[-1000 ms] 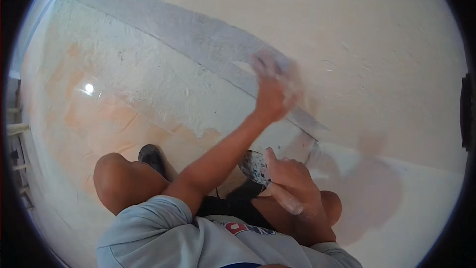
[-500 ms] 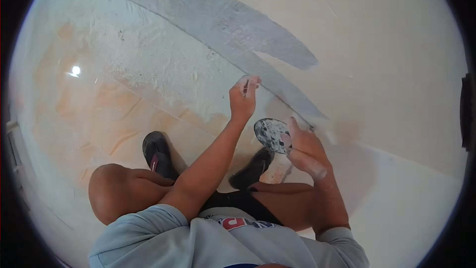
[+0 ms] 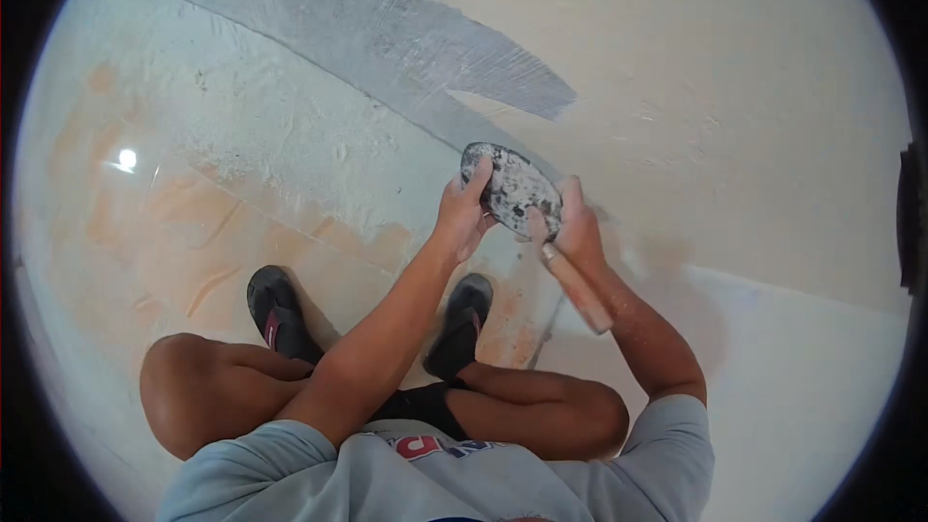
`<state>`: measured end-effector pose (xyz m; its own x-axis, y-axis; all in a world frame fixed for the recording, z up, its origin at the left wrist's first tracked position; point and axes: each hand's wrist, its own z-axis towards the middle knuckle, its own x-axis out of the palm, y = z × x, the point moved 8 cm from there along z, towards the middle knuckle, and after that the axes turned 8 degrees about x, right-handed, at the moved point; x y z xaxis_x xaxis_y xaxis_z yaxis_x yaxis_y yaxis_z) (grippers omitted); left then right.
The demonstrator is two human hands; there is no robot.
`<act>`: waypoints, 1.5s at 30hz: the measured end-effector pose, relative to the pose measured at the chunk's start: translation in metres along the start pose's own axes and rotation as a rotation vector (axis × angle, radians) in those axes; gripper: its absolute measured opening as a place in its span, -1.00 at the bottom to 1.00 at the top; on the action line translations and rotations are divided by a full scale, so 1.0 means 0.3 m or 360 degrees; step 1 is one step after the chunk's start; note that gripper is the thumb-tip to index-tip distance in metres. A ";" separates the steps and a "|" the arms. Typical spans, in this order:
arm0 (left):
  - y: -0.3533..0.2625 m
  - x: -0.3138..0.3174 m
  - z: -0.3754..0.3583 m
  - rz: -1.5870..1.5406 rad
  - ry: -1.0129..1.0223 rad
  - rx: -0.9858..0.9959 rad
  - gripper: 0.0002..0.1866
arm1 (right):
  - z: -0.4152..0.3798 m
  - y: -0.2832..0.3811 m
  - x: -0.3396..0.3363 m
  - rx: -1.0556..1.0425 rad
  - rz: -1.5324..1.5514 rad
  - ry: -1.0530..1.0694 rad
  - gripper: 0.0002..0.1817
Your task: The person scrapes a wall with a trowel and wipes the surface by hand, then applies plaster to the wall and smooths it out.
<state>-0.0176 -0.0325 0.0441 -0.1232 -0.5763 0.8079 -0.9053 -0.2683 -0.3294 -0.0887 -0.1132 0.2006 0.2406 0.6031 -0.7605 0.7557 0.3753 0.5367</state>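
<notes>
A dark oval pad, its face smeared with white, is held between my two hands. At its left end, my left hand grips the rim with the thumb on the face and the fingers beneath. My right hand holds the right end, thumb or finger against the lower edge. A tool with a wooden handle also sits at my right hand, the handle slanting down along the forearm; its head is hidden.
A grey patch runs along the cream wall above the seam. Below lies the floor, whitish with orange stains. My sandalled feet are beneath my arms.
The pad has moved up and tilted more fully into view. My left hand, earlier apart from the pad, now grips its left end. The wooden handle shows more clearly below my right hand.
</notes>
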 end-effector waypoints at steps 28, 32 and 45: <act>-0.166 0.129 -0.047 0.0628 -0.0235 0.0780 -0.60 | 0.191 -0.030 0.027 -0.0608 0.1028 0.0132 -0.62; -0.069 0.170 0.001 0.0479 -0.0046 0.0598 -0.64 | 0.166 -0.073 -0.055 -0.0685 0.0788 -0.0126 -0.71; 0.009 0.247 0.037 0.0208 0.0030 0.0540 -0.67 | 0.071 -0.064 -0.114 -0.0485 0.0575 -0.0535 -0.65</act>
<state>-0.0246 -0.0844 0.0978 -0.2394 -0.6091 0.7561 -0.6953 -0.4359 -0.5714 -0.0987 -0.1560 0.2084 0.6685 0.4928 -0.5570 0.3920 0.4030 0.8270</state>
